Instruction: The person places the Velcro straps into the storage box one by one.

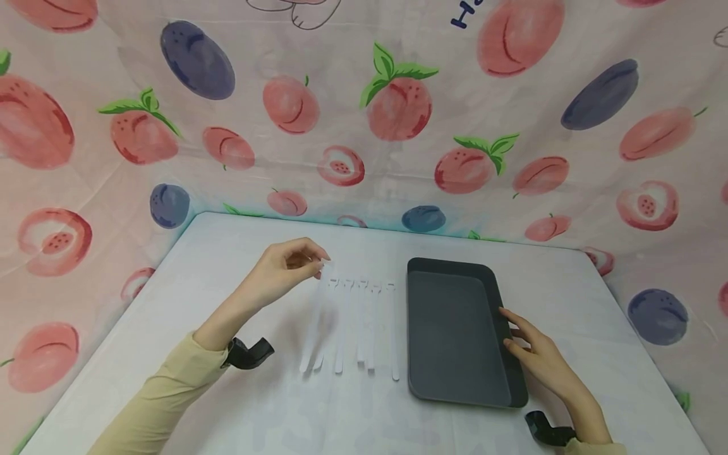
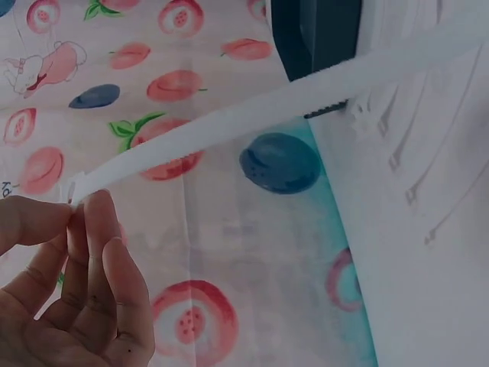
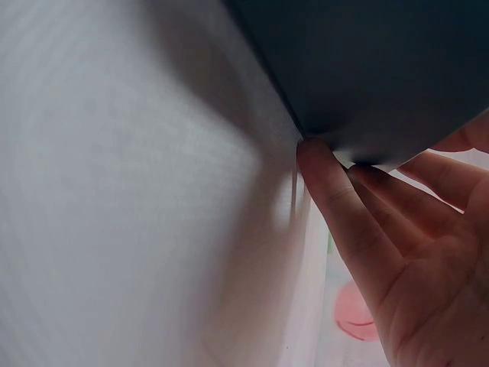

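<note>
My left hand (image 1: 286,264) pinches the head end of a white cable tie (image 2: 221,126) between thumb and fingertips, and its long strap slants down toward the table. Just right of it, several more white cable ties (image 1: 361,325) lie side by side, heads toward the back. A dark grey rectangular baking tray (image 1: 514,373) is to the right of that row. My right hand (image 1: 537,354) touches the tray's right side with its fingertips and thumb, fingers extended. In the right wrist view, the fingertips (image 3: 317,160) meet the tray's dark outer wall low by the white cloth.
A white cloth covers the table (image 1: 227,404). Behind it and along both sides hangs a fruit-patterned curtain (image 1: 341,95). Each wrist carries a black camera mount, one on the left (image 1: 249,354) and one on the right (image 1: 548,431).
</note>
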`<state>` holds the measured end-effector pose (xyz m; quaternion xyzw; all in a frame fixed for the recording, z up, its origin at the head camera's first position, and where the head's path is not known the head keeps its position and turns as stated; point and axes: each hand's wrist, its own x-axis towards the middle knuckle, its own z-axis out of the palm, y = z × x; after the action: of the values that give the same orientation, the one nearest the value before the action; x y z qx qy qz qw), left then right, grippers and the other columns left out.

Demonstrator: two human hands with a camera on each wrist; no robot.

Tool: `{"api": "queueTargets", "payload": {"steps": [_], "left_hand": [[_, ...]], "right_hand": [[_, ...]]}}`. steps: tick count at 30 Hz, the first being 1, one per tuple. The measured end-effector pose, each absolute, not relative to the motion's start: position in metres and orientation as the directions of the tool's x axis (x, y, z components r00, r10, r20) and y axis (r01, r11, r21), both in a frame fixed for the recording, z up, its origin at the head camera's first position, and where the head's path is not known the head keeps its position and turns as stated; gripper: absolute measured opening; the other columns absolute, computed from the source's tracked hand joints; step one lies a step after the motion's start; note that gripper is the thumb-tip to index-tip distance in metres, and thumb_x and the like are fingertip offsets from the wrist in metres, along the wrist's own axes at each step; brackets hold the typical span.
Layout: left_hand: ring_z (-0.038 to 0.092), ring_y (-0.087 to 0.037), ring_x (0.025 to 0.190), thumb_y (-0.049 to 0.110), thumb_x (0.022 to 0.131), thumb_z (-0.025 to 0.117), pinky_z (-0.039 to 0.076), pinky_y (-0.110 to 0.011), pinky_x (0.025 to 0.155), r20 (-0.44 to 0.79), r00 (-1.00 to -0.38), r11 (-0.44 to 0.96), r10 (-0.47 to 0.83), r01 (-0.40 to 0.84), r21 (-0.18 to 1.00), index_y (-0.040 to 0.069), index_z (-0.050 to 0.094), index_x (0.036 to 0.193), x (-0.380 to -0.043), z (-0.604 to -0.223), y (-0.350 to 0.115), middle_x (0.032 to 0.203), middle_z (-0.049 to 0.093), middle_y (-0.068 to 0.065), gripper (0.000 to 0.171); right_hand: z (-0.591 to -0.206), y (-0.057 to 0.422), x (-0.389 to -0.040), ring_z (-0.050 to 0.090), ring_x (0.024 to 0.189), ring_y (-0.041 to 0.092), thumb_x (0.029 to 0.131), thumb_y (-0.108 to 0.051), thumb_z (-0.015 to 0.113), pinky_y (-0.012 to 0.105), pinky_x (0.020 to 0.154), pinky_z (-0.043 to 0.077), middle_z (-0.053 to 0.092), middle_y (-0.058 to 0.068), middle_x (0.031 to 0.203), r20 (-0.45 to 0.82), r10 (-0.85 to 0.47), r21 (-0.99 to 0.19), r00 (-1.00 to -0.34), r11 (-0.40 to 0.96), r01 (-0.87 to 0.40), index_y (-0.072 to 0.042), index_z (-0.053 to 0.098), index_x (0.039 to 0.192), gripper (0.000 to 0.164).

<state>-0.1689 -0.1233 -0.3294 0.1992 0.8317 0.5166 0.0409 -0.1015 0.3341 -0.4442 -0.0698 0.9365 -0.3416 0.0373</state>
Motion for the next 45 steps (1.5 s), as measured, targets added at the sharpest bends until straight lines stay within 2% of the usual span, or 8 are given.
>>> {"api": "queueTargets", "payload": {"steps": [9, 13, 20, 29, 37, 45], "left_hand": [[0.064, -0.017, 0.074, 0.013, 0.087, 0.057, 0.052, -0.034, 0.076, 0.148, -0.900, 0.329, 0.410, 0.297, 0.896, 0.011, 0.064, 0.101, -0.168, -0.321, -0.107, 0.088, 0.064, -0.006, 0.015], [0.063, -0.018, 0.073, 0.013, 0.087, 0.057, 0.052, -0.035, 0.073, 0.150, -0.894, 0.296, 0.422, 0.292, 0.909, 0.013, 0.064, 0.099, -0.170, -0.323, -0.096, 0.087, 0.064, -0.008, 0.014], [0.063, -0.019, 0.074, 0.016, 0.088, 0.058, 0.051, -0.033, 0.073, 0.148, -0.887, 0.267, 0.436, 0.285, 0.921, 0.013, 0.064, 0.100, -0.173, -0.325, -0.078, 0.088, 0.064, -0.008, 0.014], [0.063, -0.018, 0.072, 0.016, 0.088, 0.058, 0.052, -0.032, 0.070, 0.172, -0.867, 0.228, 0.468, 0.306, 0.924, 0.018, 0.064, 0.098, -0.177, -0.325, -0.054, 0.086, 0.064, -0.008, 0.012], [0.064, -0.017, 0.073, 0.018, 0.088, 0.057, 0.045, -0.028, 0.060, 0.154, -0.855, 0.212, 0.495, 0.291, 0.933, 0.020, 0.064, 0.098, -0.178, -0.327, -0.035, 0.085, 0.062, -0.004, 0.013], [0.062, -0.015, 0.072, 0.017, 0.088, 0.057, 0.045, -0.027, 0.061, 0.118, -0.850, 0.168, 0.513, 0.234, 0.958, 0.015, 0.064, 0.102, -0.181, -0.330, -0.012, 0.087, 0.062, -0.009, 0.016]], "right_hand": [[-0.445, 0.334, -0.101, 0.047, 0.117, 0.045, 0.093, -0.020, 0.050, 0.056, 0.086, 0.046, 0.032, 0.021, 0.145, -0.022, -0.163, -0.652, -0.986, 0.750, -0.109, -0.014, 0.028, 0.143, 0.055], [-0.445, 0.334, -0.102, 0.047, 0.117, 0.045, 0.093, -0.020, 0.051, 0.056, 0.085, 0.046, 0.033, 0.020, 0.144, -0.015, -0.165, -0.649, -0.986, 0.752, -0.116, -0.014, 0.029, 0.143, 0.055], [-0.445, 0.334, -0.104, 0.047, 0.117, 0.045, 0.093, -0.020, 0.051, 0.056, 0.086, 0.046, 0.033, 0.021, 0.144, -0.011, -0.168, -0.646, -0.986, 0.754, -0.121, -0.014, 0.029, 0.143, 0.055], [-0.444, 0.333, -0.104, 0.047, 0.117, 0.045, 0.093, -0.020, 0.051, 0.056, 0.086, 0.046, 0.032, 0.021, 0.145, -0.013, -0.164, -0.653, -0.986, 0.749, -0.116, -0.014, 0.029, 0.143, 0.055], [-0.445, 0.334, -0.103, 0.047, 0.117, 0.046, 0.093, -0.020, 0.051, 0.057, 0.086, 0.045, 0.032, 0.022, 0.144, -0.009, -0.166, -0.648, -0.986, 0.752, -0.121, -0.013, 0.029, 0.143, 0.055], [-0.446, 0.335, -0.102, 0.048, 0.116, 0.044, 0.093, -0.021, 0.051, 0.055, 0.085, 0.047, 0.033, 0.021, 0.144, 0.001, -0.172, -0.639, -0.985, 0.757, -0.133, -0.014, 0.028, 0.143, 0.055]]}}
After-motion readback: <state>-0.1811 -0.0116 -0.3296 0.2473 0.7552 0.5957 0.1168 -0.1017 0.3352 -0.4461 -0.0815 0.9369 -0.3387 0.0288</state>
